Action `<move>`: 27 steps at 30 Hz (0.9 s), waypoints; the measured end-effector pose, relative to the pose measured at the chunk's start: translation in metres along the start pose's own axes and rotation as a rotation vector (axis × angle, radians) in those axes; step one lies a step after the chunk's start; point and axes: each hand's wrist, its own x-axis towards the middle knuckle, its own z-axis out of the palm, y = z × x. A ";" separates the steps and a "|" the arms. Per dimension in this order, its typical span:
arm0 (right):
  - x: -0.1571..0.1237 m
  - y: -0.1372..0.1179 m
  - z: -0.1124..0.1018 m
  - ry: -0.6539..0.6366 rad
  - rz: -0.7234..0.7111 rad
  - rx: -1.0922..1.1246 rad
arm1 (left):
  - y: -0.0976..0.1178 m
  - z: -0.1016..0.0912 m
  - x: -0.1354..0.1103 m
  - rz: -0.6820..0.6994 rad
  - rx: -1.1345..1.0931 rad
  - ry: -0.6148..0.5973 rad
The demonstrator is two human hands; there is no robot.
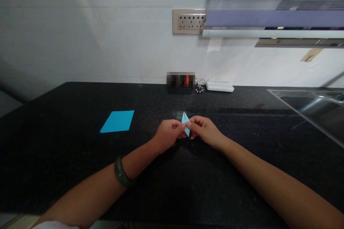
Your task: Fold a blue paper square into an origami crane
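A small folded piece of light blue paper [185, 122] is pinched between both of my hands above the black countertop [80, 157]. My left hand [168, 134] grips its left side with closed fingers, and a dark bangle sits on that wrist. My right hand [205, 130] pinches the right side, fingers pressed together. The paper's pointed tip sticks up between my fingertips. A flat blue paper sheet [117, 121] lies on the counter to the left, apart from my hands.
A steel sink [317, 109] is set into the counter at the right. Against the white wall at the back sit a white flat object [219, 86] and a small dark item [180, 80]. A wall socket panel [189, 21] and a range hood [274, 10] are above.
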 end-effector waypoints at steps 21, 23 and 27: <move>-0.001 0.007 0.009 0.015 -0.034 0.016 | 0.000 -0.001 0.000 0.071 -0.007 0.011; -0.001 0.007 0.009 0.036 -0.048 -0.020 | -0.002 -0.003 0.001 0.086 0.009 -0.005; 0.001 0.006 0.011 0.067 -0.056 0.010 | 0.001 -0.006 0.003 0.087 -0.011 0.019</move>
